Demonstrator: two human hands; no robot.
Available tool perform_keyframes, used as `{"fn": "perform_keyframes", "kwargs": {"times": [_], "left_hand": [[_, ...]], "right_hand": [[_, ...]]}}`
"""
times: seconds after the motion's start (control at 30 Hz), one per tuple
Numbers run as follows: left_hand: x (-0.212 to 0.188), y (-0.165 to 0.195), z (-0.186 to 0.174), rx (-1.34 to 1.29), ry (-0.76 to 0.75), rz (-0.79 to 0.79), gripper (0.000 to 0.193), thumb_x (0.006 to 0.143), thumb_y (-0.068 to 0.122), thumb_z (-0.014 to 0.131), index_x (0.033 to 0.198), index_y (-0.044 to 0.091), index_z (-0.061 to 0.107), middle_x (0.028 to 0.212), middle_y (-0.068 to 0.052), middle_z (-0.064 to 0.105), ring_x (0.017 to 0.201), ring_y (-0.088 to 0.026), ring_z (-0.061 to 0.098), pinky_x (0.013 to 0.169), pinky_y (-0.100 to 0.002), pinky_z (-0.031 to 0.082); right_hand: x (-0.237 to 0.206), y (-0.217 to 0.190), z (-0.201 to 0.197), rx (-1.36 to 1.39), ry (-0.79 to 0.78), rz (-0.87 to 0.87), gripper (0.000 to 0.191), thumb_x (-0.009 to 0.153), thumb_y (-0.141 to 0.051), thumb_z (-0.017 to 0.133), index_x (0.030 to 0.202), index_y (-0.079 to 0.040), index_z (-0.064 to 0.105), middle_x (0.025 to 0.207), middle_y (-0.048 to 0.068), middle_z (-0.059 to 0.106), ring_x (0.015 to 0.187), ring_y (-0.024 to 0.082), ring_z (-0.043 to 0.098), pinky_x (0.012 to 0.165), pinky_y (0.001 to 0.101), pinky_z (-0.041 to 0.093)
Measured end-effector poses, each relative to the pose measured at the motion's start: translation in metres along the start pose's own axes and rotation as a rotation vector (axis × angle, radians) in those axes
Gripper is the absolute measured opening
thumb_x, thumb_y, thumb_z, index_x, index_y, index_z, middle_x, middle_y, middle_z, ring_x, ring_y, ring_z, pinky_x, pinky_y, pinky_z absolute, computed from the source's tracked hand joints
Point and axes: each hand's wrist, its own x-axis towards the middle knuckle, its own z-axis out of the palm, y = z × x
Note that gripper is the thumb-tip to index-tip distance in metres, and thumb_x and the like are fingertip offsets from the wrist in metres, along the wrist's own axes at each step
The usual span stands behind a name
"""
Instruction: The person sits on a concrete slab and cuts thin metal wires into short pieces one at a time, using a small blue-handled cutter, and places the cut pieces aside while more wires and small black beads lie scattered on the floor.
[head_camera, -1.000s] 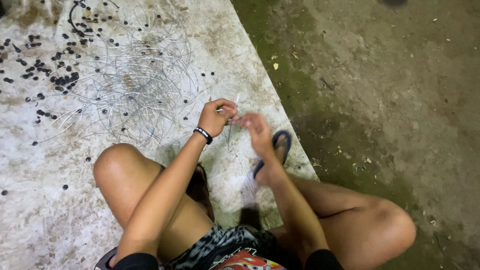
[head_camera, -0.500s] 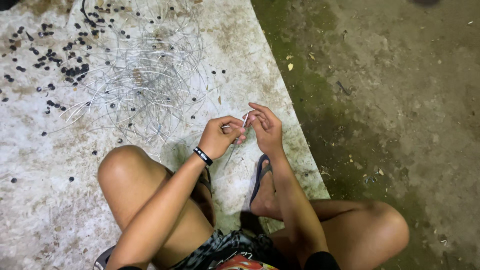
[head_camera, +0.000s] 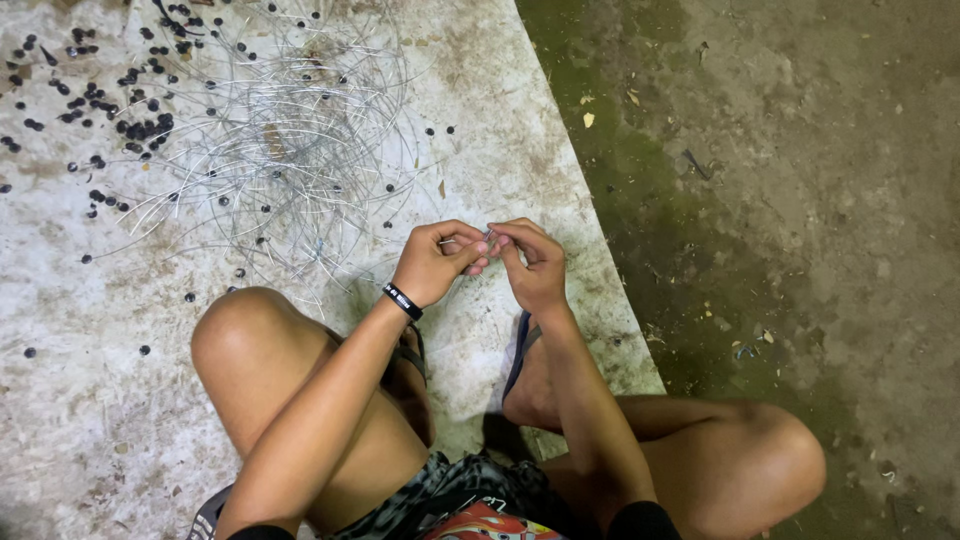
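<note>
The person squats on a pale concrete slab (head_camera: 120, 400), knees raised, and both hands meet in front of the knees.

Left hand (head_camera: 432, 262): fingers curled almost closed, thumb and forefinger pinched on a thin wire (head_camera: 462, 243) that runs across the fingertips. A black wristband (head_camera: 402, 300) sits on the left wrist.

Right hand (head_camera: 535, 265): fingers bent inward, thumb and forefinger tips pressed together on a small grey piece (head_camera: 489, 234) at the end of the wire. The piece is too small to identify further. The fingertips of both hands touch at this point.

Position of the wire: held between the two hands, above the slab, close to the slab's right edge and near the right foot.

Surroundings:
- A loose heap of thin silver wires (head_camera: 285, 130) lies on the slab beyond the left hand, well apart from it.
- Small dark beads (head_camera: 140, 128) are scattered through the heap and to its left, thickest near the upper left corner.
- The right foot wears a blue sandal (head_camera: 520, 345), directly below the right hand.
- To the right of the slab lies dark, mossy ground (head_camera: 780, 200) with scattered leaf fragments.
</note>
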Motion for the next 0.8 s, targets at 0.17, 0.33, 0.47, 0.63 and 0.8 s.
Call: {"fn": "perform_keyframes", "kwargs": {"times": [0.17,0.33,0.47,0.63,0.8], "left_hand": [[-0.002,0.004,-0.002,-0.048,0.004,-0.029,0.012,0.097,0.002,0.069,0.106,-0.005,0.068,0.092,-0.011,0.073,0.081,-0.015,0.073,0.069,-0.027,0.063],[-0.007,0.004,-0.007,-0.134,0.026,-0.016,0.011,0.098,0.002,0.065,0.108,-0.004,0.064,0.096,-0.01,0.073,0.082,-0.016,0.074,0.071,-0.027,0.063],[-0.006,0.006,-0.009,-0.197,0.099,0.087,0.012,0.099,0.0,0.067,0.108,-0.005,0.061,0.096,-0.01,0.068,0.084,-0.017,0.074,0.073,-0.029,0.065],[-0.006,0.012,-0.011,-0.148,0.24,0.055,0.014,0.096,0.002,0.065,0.107,-0.002,0.057,0.096,-0.009,0.069,0.085,-0.017,0.077,0.061,-0.028,0.064],[-0.006,0.014,-0.01,-0.055,0.275,0.166,0.013,0.097,-0.001,0.067,0.107,-0.004,0.059,0.098,-0.011,0.069,0.088,-0.02,0.076,0.063,-0.027,0.062]], "right_hand": [[0.004,-0.005,0.007,0.037,-0.017,0.026,0.023,0.103,0.009,0.057,0.124,0.006,0.067,0.11,0.011,0.066,0.1,0.015,0.065,0.087,0.0272,0.054],[0.003,-0.001,0.01,0.227,-0.023,0.284,0.028,0.099,0.007,0.059,0.126,0.007,0.061,0.107,0.011,0.069,0.093,0.017,0.07,0.084,0.0307,0.06],[-0.003,0.007,0.017,0.217,-0.13,0.295,0.029,0.098,0.007,0.066,0.127,0.01,0.062,0.115,0.017,0.073,0.107,0.02,0.071,0.097,0.0325,0.057],[-0.012,0.021,0.029,0.306,-0.111,0.33,0.035,0.097,0.003,0.066,0.131,0.009,0.06,0.112,0.018,0.075,0.103,0.021,0.073,0.095,0.0322,0.058],[-0.02,0.036,0.033,0.336,-0.03,0.338,0.027,0.099,0.003,0.067,0.124,0.01,0.064,0.107,0.019,0.077,0.096,0.022,0.074,0.089,0.0355,0.061]]}}
